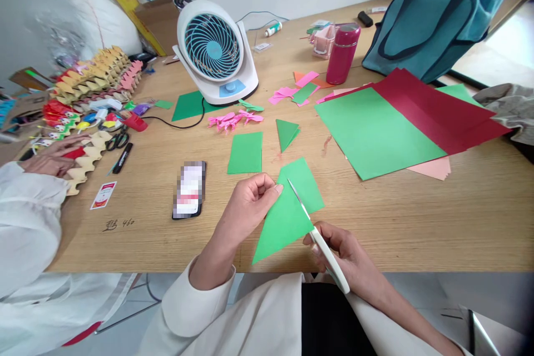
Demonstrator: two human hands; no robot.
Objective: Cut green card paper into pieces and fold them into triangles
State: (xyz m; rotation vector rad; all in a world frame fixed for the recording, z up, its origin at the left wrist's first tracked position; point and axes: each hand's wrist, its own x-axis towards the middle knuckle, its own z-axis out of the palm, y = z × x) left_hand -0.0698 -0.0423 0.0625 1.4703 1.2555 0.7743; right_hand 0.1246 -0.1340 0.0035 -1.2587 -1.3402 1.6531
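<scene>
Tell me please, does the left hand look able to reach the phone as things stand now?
Probably yes: the phone lies near the left hand, and no object shows between them. However, this hand is pinching the green paper, so it would likely need to let go first.

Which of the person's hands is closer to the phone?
The left hand: just right of the phone, pinching green paper. The right hand is farther right, holding scissors.
</scene>
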